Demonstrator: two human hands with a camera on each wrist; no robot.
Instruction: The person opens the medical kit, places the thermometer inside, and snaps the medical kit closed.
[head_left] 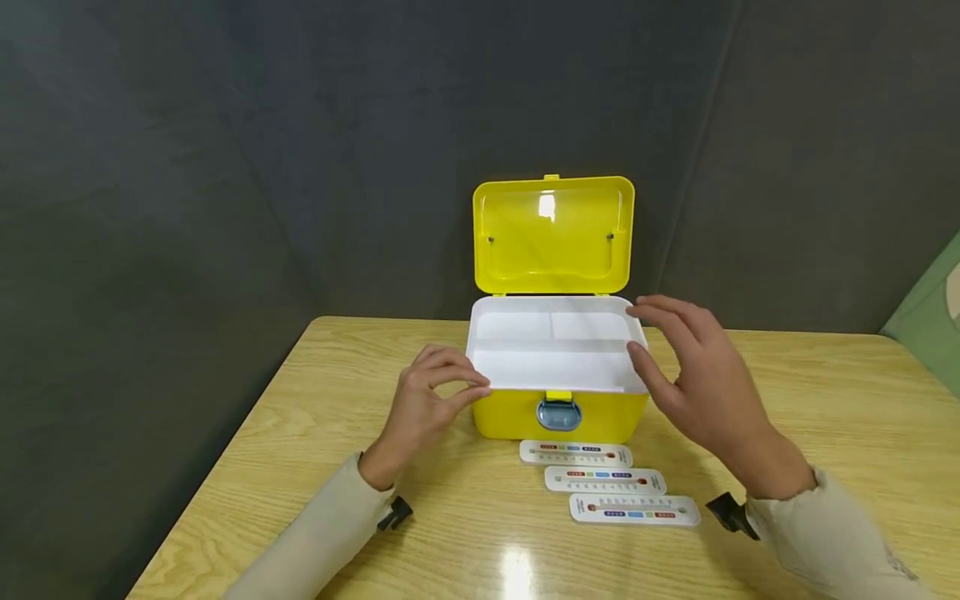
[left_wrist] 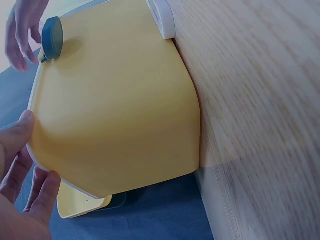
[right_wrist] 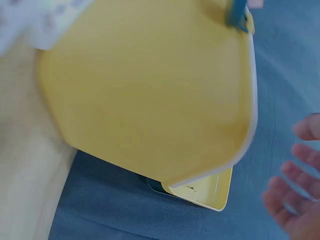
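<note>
On the surface [head_left: 450, 542], toward the far edge, the box [head_left: 506, 419]; raised behind its opening, the lid [head_left: 555, 242]; behind that and left of the surface, the curtain [head_left: 420, 133]; on top of the box, the tray [head_left: 551, 371], two compartments side by side at the back, one long one before them; mid-front of the box, the latch [head_left: 558, 415]; at the tray's left front corner, touching, the left hand [head_left: 431, 396]; beside its right edge, the right hand [head_left: 708, 383]; before the box, three thermometers [head_left: 605, 480] in a row, each nearer one further right
</note>
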